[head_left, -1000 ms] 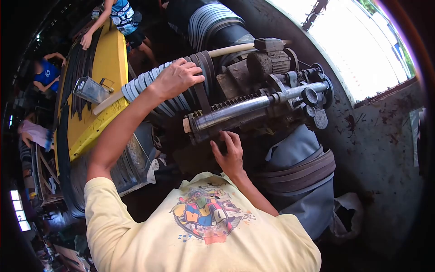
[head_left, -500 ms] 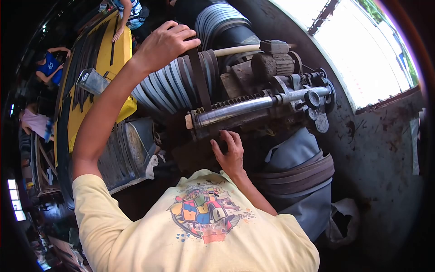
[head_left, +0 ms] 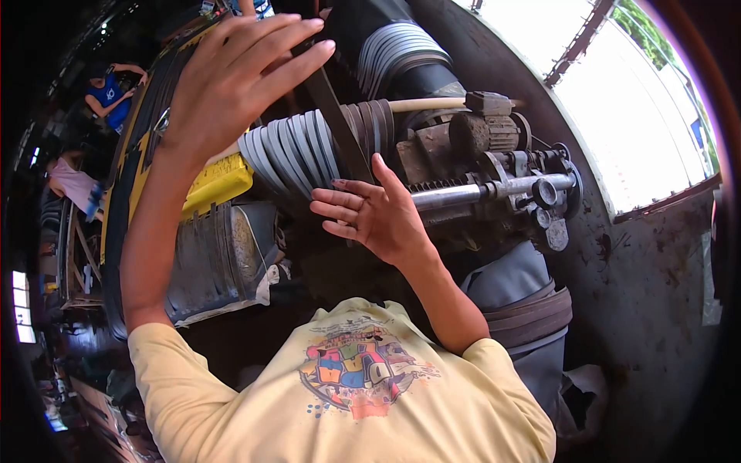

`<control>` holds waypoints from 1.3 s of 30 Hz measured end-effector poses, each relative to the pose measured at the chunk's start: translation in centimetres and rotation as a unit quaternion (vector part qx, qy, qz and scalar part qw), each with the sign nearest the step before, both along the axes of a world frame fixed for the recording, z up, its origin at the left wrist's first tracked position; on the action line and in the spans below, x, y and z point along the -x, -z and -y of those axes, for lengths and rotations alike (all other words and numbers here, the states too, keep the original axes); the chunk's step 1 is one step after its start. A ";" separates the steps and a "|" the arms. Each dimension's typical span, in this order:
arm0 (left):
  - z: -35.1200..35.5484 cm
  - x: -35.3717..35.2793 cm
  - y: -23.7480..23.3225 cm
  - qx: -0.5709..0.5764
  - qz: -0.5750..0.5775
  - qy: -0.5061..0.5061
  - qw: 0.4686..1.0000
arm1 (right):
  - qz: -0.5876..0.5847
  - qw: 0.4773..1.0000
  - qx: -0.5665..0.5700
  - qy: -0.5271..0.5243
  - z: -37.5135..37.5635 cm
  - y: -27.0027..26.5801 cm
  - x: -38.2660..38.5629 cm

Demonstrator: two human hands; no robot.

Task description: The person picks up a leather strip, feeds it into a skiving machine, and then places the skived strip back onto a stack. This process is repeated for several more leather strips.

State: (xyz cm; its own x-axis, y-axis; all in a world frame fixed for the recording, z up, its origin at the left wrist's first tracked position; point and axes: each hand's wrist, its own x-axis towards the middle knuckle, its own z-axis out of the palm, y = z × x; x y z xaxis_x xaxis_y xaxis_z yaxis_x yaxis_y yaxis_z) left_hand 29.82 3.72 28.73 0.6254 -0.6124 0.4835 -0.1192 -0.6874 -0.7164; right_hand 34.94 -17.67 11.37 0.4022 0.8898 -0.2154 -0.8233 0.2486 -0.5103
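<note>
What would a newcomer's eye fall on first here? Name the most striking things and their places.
The raised left hand, fingers spread, fills the top left, with a dark strip slanting down from behind it toward the machine. At centre the open right hand lies before the grimy machine and its shiny steel shaft. Grey rings stacked on a rod sit just left of it, and a bright window glares top right.

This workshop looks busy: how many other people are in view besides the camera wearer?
2: a person in blue at the upper left, and a person in pink lower on the left edge. Others may be hidden behind the raised left hand.
</note>
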 end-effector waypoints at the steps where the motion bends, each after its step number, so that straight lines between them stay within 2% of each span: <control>1: 0.7 2.4 -0.2 0.036 -0.004 -0.007 0.999 | -0.057 0.998 -0.016 -0.032 -0.8 -0.9 0.1; 3: 0.8 6.6 0.3 0.069 0.026 -0.015 0.997 | -0.067 0.996 -0.045 -0.037 -2.3 -2.0 0.4; 6: -1.0 13.6 5.5 0.111 0.087 -0.021 0.990 | -0.100 0.990 -0.080 -0.055 -4.6 -2.8 1.8; 8: -2.3 17.9 9.9 0.124 0.137 -0.040 0.982 | -0.125 0.992 -0.012 -0.003 -6.2 -3.8 3.5; 12: -1.9 24.1 17.7 0.175 0.220 -0.130 0.951 | -0.111 0.993 -0.003 -0.031 -10.1 -2.4 6.2; 14: -1.2 26.1 20.9 0.237 0.234 -0.180 0.925 | -0.106 0.993 0.029 -0.049 -12.0 -2.1 7.9; 18: -0.1 28.9 26.4 0.409 0.252 -0.269 0.834 | -0.071 0.994 0.039 -0.067 -15.8 -0.4 11.4; 19: 0.4 29.4 26.7 0.471 0.218 -0.304 0.799 | -0.062 0.995 0.030 -0.076 -16.6 0.1 12.3; 20: 0.3 30.1 28.4 0.549 0.207 -0.292 0.755 | -0.054 0.995 0.021 -0.084 -17.4 0.7 13.2; 23: 0.3 31.2 28.2 0.744 0.200 -0.181 0.611 | -0.041 0.992 0.016 -0.115 -19.8 1.9 15.5; 24: -0.1 31.5 27.3 0.760 0.198 -0.165 0.597 | -0.038 0.991 0.002 -0.127 -20.3 2.2 16.3; 26: -1.6 32.0 26.5 0.734 0.138 -0.216 0.629 | -0.022 0.990 0.013 -0.136 -21.7 2.7 18.0; 27: -2.0 32.2 26.7 0.736 0.142 -0.216 0.625 | -0.023 0.988 0.012 -0.150 -22.2 3.0 18.9; 29: -3.2 32.9 27.5 0.760 0.104 -0.240 0.595 | -0.034 0.984 0.020 -0.171 -23.4 3.4 20.6; 30: -3.8 33.6 28.1 0.759 0.108 -0.243 0.595 | -0.033 0.984 0.020 -0.177 -24.2 3.7 21.3; 32: -4.3 34.7 29.6 0.776 0.130 -0.267 0.556 | -0.018 0.980 -0.003 -0.198 -25.4 4.9 22.4; 34: -4.6 35.7 29.5 0.766 0.153 -0.281 0.558 | -0.005 0.978 0.006 -0.209 -27.0 5.8 23.1; 36: -5.1 36.7 30.2 0.763 0.171 -0.290 0.552 | 0.019 0.978 0.056 -0.198 -28.9 6.5 23.0; 37: -5.2 37.3 30.0 0.774 0.158 -0.307 0.531 | 0.004 0.976 0.080 -0.201 -30.1 6.9 22.7; 39: -5.8 38.0 30.7 0.769 0.171 -0.325 0.524 | 0.051 0.967 0.138 -0.207 -32.7 7.7 21.9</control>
